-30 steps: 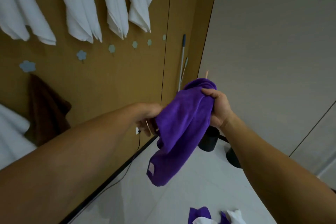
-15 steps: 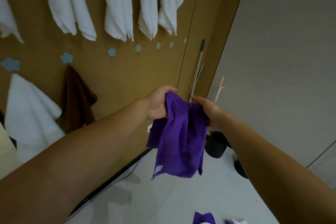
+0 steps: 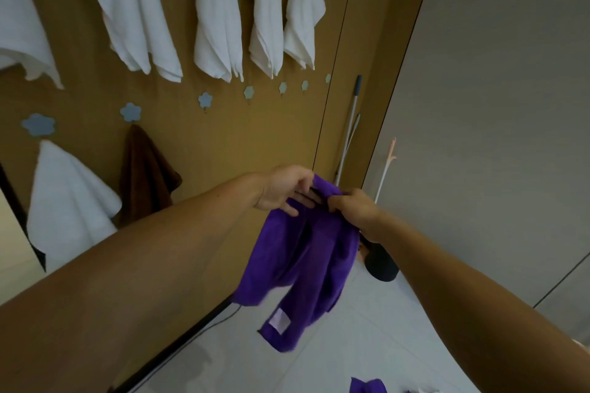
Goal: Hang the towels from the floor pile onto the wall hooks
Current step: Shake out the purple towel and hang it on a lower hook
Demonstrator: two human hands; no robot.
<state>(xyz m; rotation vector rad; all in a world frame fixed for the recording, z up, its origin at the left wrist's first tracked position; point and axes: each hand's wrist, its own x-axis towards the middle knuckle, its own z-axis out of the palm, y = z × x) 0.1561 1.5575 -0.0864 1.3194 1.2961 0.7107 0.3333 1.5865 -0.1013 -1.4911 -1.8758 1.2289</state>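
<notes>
So since half a second ago the two hands have slid closer together along the top edge, and the cloth hangs longer now, with more of the wall in view. The tan wooden wall fills the left side. A row of white towels hangs across its top, with another white one and a brown towel lower down at the left.

The purple towel is held up in mid air just in front of the wall, above the pale floor. It's a deep violet, fuzzy looking and bunched at the top, and it drops in two loose folds.

The left hand pinches the top edge, thumb over and fingers fairly straight underneath. The right hand is right beside it, fingers curled tight round the gathered edge. A few bare flower-shaped hooks sit above the hands. There's a small pale label near the towel's bottom corner.
</notes>
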